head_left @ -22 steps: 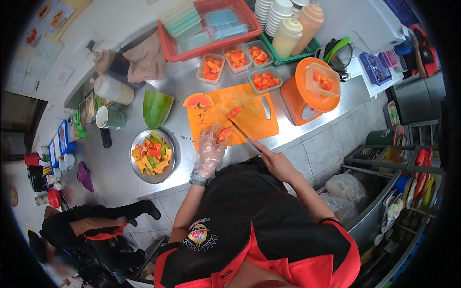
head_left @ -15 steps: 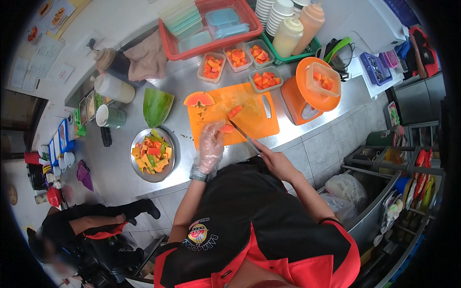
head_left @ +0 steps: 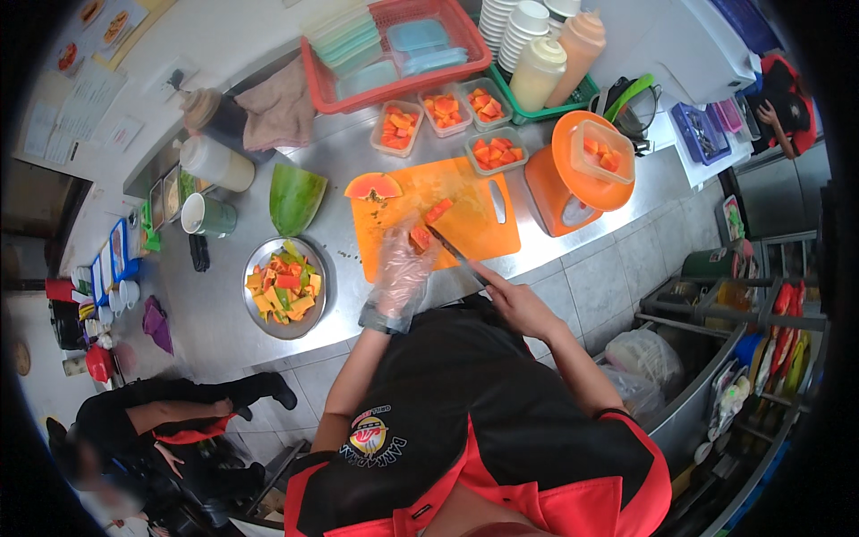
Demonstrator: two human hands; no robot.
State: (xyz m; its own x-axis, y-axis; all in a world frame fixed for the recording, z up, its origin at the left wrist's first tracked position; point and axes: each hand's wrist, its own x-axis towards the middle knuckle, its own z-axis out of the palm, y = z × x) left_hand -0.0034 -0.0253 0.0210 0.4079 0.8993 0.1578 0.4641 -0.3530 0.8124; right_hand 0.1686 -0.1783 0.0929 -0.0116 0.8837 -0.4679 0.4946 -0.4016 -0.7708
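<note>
1. A steel counter [head_left: 224, 331] runs across in front of the person, pale tiled floor [head_left: 582, 268] below it; an orange cutting board [head_left: 483, 246] lies near the counter's front edge.
2. On the board, the left hand [head_left: 403, 264], in a clear glove, pinches a papaya chunk [head_left: 420, 237]. The bare right hand [head_left: 521, 307] is closed round the handle of a knife [head_left: 458, 254], its tip by that chunk.
3. Just beyond sits another papaya piece [head_left: 438, 211], with a papaya wedge [head_left: 373, 186] at the board's far left.
4. Left of the board I see a green-skinned fruit piece [head_left: 296, 199] and a round metal plate [head_left: 291, 332] heaped with trimmings.
5. Filled tubs [head_left: 390, 150] crowd the far side, one at the board's edge, backed by a red basket [head_left: 403, 94]. An orange scale [head_left: 544, 183] stands close on the right, bearing another tub [head_left: 591, 172].
6. The glove hides part of the held chunk; I can't tell whether the blade touches it. A co-worker [head_left: 787, 103] is partly cut off at right.
</note>
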